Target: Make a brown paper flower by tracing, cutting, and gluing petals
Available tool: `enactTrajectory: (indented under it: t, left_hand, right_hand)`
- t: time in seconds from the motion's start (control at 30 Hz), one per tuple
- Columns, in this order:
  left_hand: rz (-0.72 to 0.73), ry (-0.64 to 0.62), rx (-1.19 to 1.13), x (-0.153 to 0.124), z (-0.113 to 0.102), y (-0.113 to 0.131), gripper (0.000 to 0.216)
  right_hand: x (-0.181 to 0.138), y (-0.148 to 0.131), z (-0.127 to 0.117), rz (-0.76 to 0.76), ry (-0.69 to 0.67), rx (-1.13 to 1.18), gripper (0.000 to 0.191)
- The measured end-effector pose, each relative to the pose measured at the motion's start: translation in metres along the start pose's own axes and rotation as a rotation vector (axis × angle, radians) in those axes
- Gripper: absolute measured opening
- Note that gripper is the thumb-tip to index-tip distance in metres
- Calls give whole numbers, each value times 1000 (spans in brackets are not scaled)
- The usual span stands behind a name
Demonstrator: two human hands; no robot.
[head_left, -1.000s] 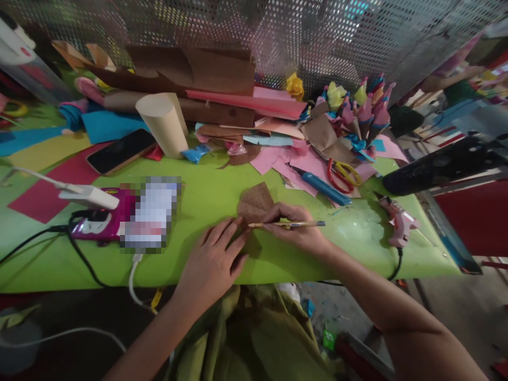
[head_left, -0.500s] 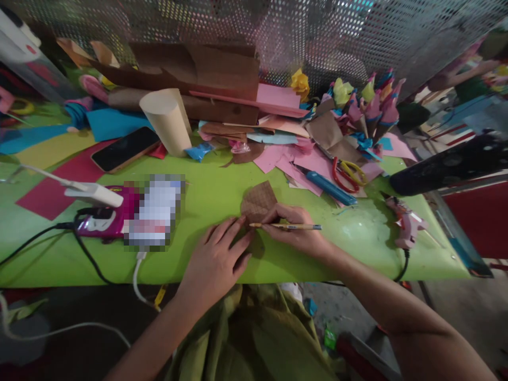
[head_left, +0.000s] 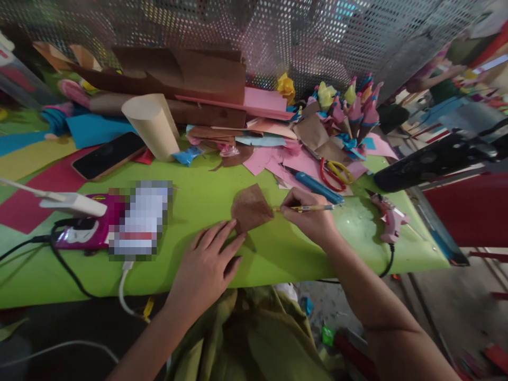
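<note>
A small brown paper piece (head_left: 250, 208) lies on the lime-green sheet (head_left: 198, 196) that covers the table. My left hand (head_left: 208, 264) rests flat just below and left of it, fingers stretched out, fingertips touching its lower corner. My right hand (head_left: 311, 217) sits to the right of the paper, closed round a thin pencil (head_left: 305, 208). The pencil lies nearly level, its tip pointing left at the paper's right edge.
Red-and-yellow scissors (head_left: 335, 173), a blue cutter (head_left: 317, 187) and a pink glue gun (head_left: 389, 222) lie right of my hands. A cream paper roll (head_left: 153, 127), a phone (head_left: 107, 155), paper cones (head_left: 355, 108) and stacked coloured sheets (head_left: 222, 95) crowd the back. Cables and a pink device (head_left: 85, 230) sit left.
My right hand has drawn the pencil to the right, off the paper's lower left to its right edge. The left hand stays flat and has slipped slightly down and left.
</note>
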State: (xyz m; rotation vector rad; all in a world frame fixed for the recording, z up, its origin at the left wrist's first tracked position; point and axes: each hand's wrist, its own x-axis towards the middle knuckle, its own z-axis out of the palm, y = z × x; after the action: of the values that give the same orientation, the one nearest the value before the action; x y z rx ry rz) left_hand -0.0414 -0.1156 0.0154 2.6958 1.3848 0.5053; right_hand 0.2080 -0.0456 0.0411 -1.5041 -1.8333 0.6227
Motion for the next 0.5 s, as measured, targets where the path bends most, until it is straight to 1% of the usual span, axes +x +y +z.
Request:
enactTrajectory:
  t: [0.07, 0.13, 0.2, 0.3, 0.37, 0.5]
  left_hand:
    - [2, 7, 11, 0, 0, 0, 36]
    - [6, 9, 21, 0, 0, 0, 36]
    - [9, 2, 20, -1, 0, 1, 36]
    - [-3, -13, 3, -2, 0, 1, 36]
    - [-9, -18, -7, -2, 0, 1, 36]
    - [-10, -30, -27, -1, -2, 1, 37]
  right_hand:
    - [-1, -1, -3, -14, 46, 10, 10]
    - [-3, -3, -3, -40, 52, 57, 10]
    - [-6, -7, -1, -77, -17, 131, 10]
    - [-11, -13, 7, -113, -197, 235, 11]
    - [-13, -16, 13, -109, -286, 262, 12]
    - [-14, -18, 21, -118, -366, 266, 15]
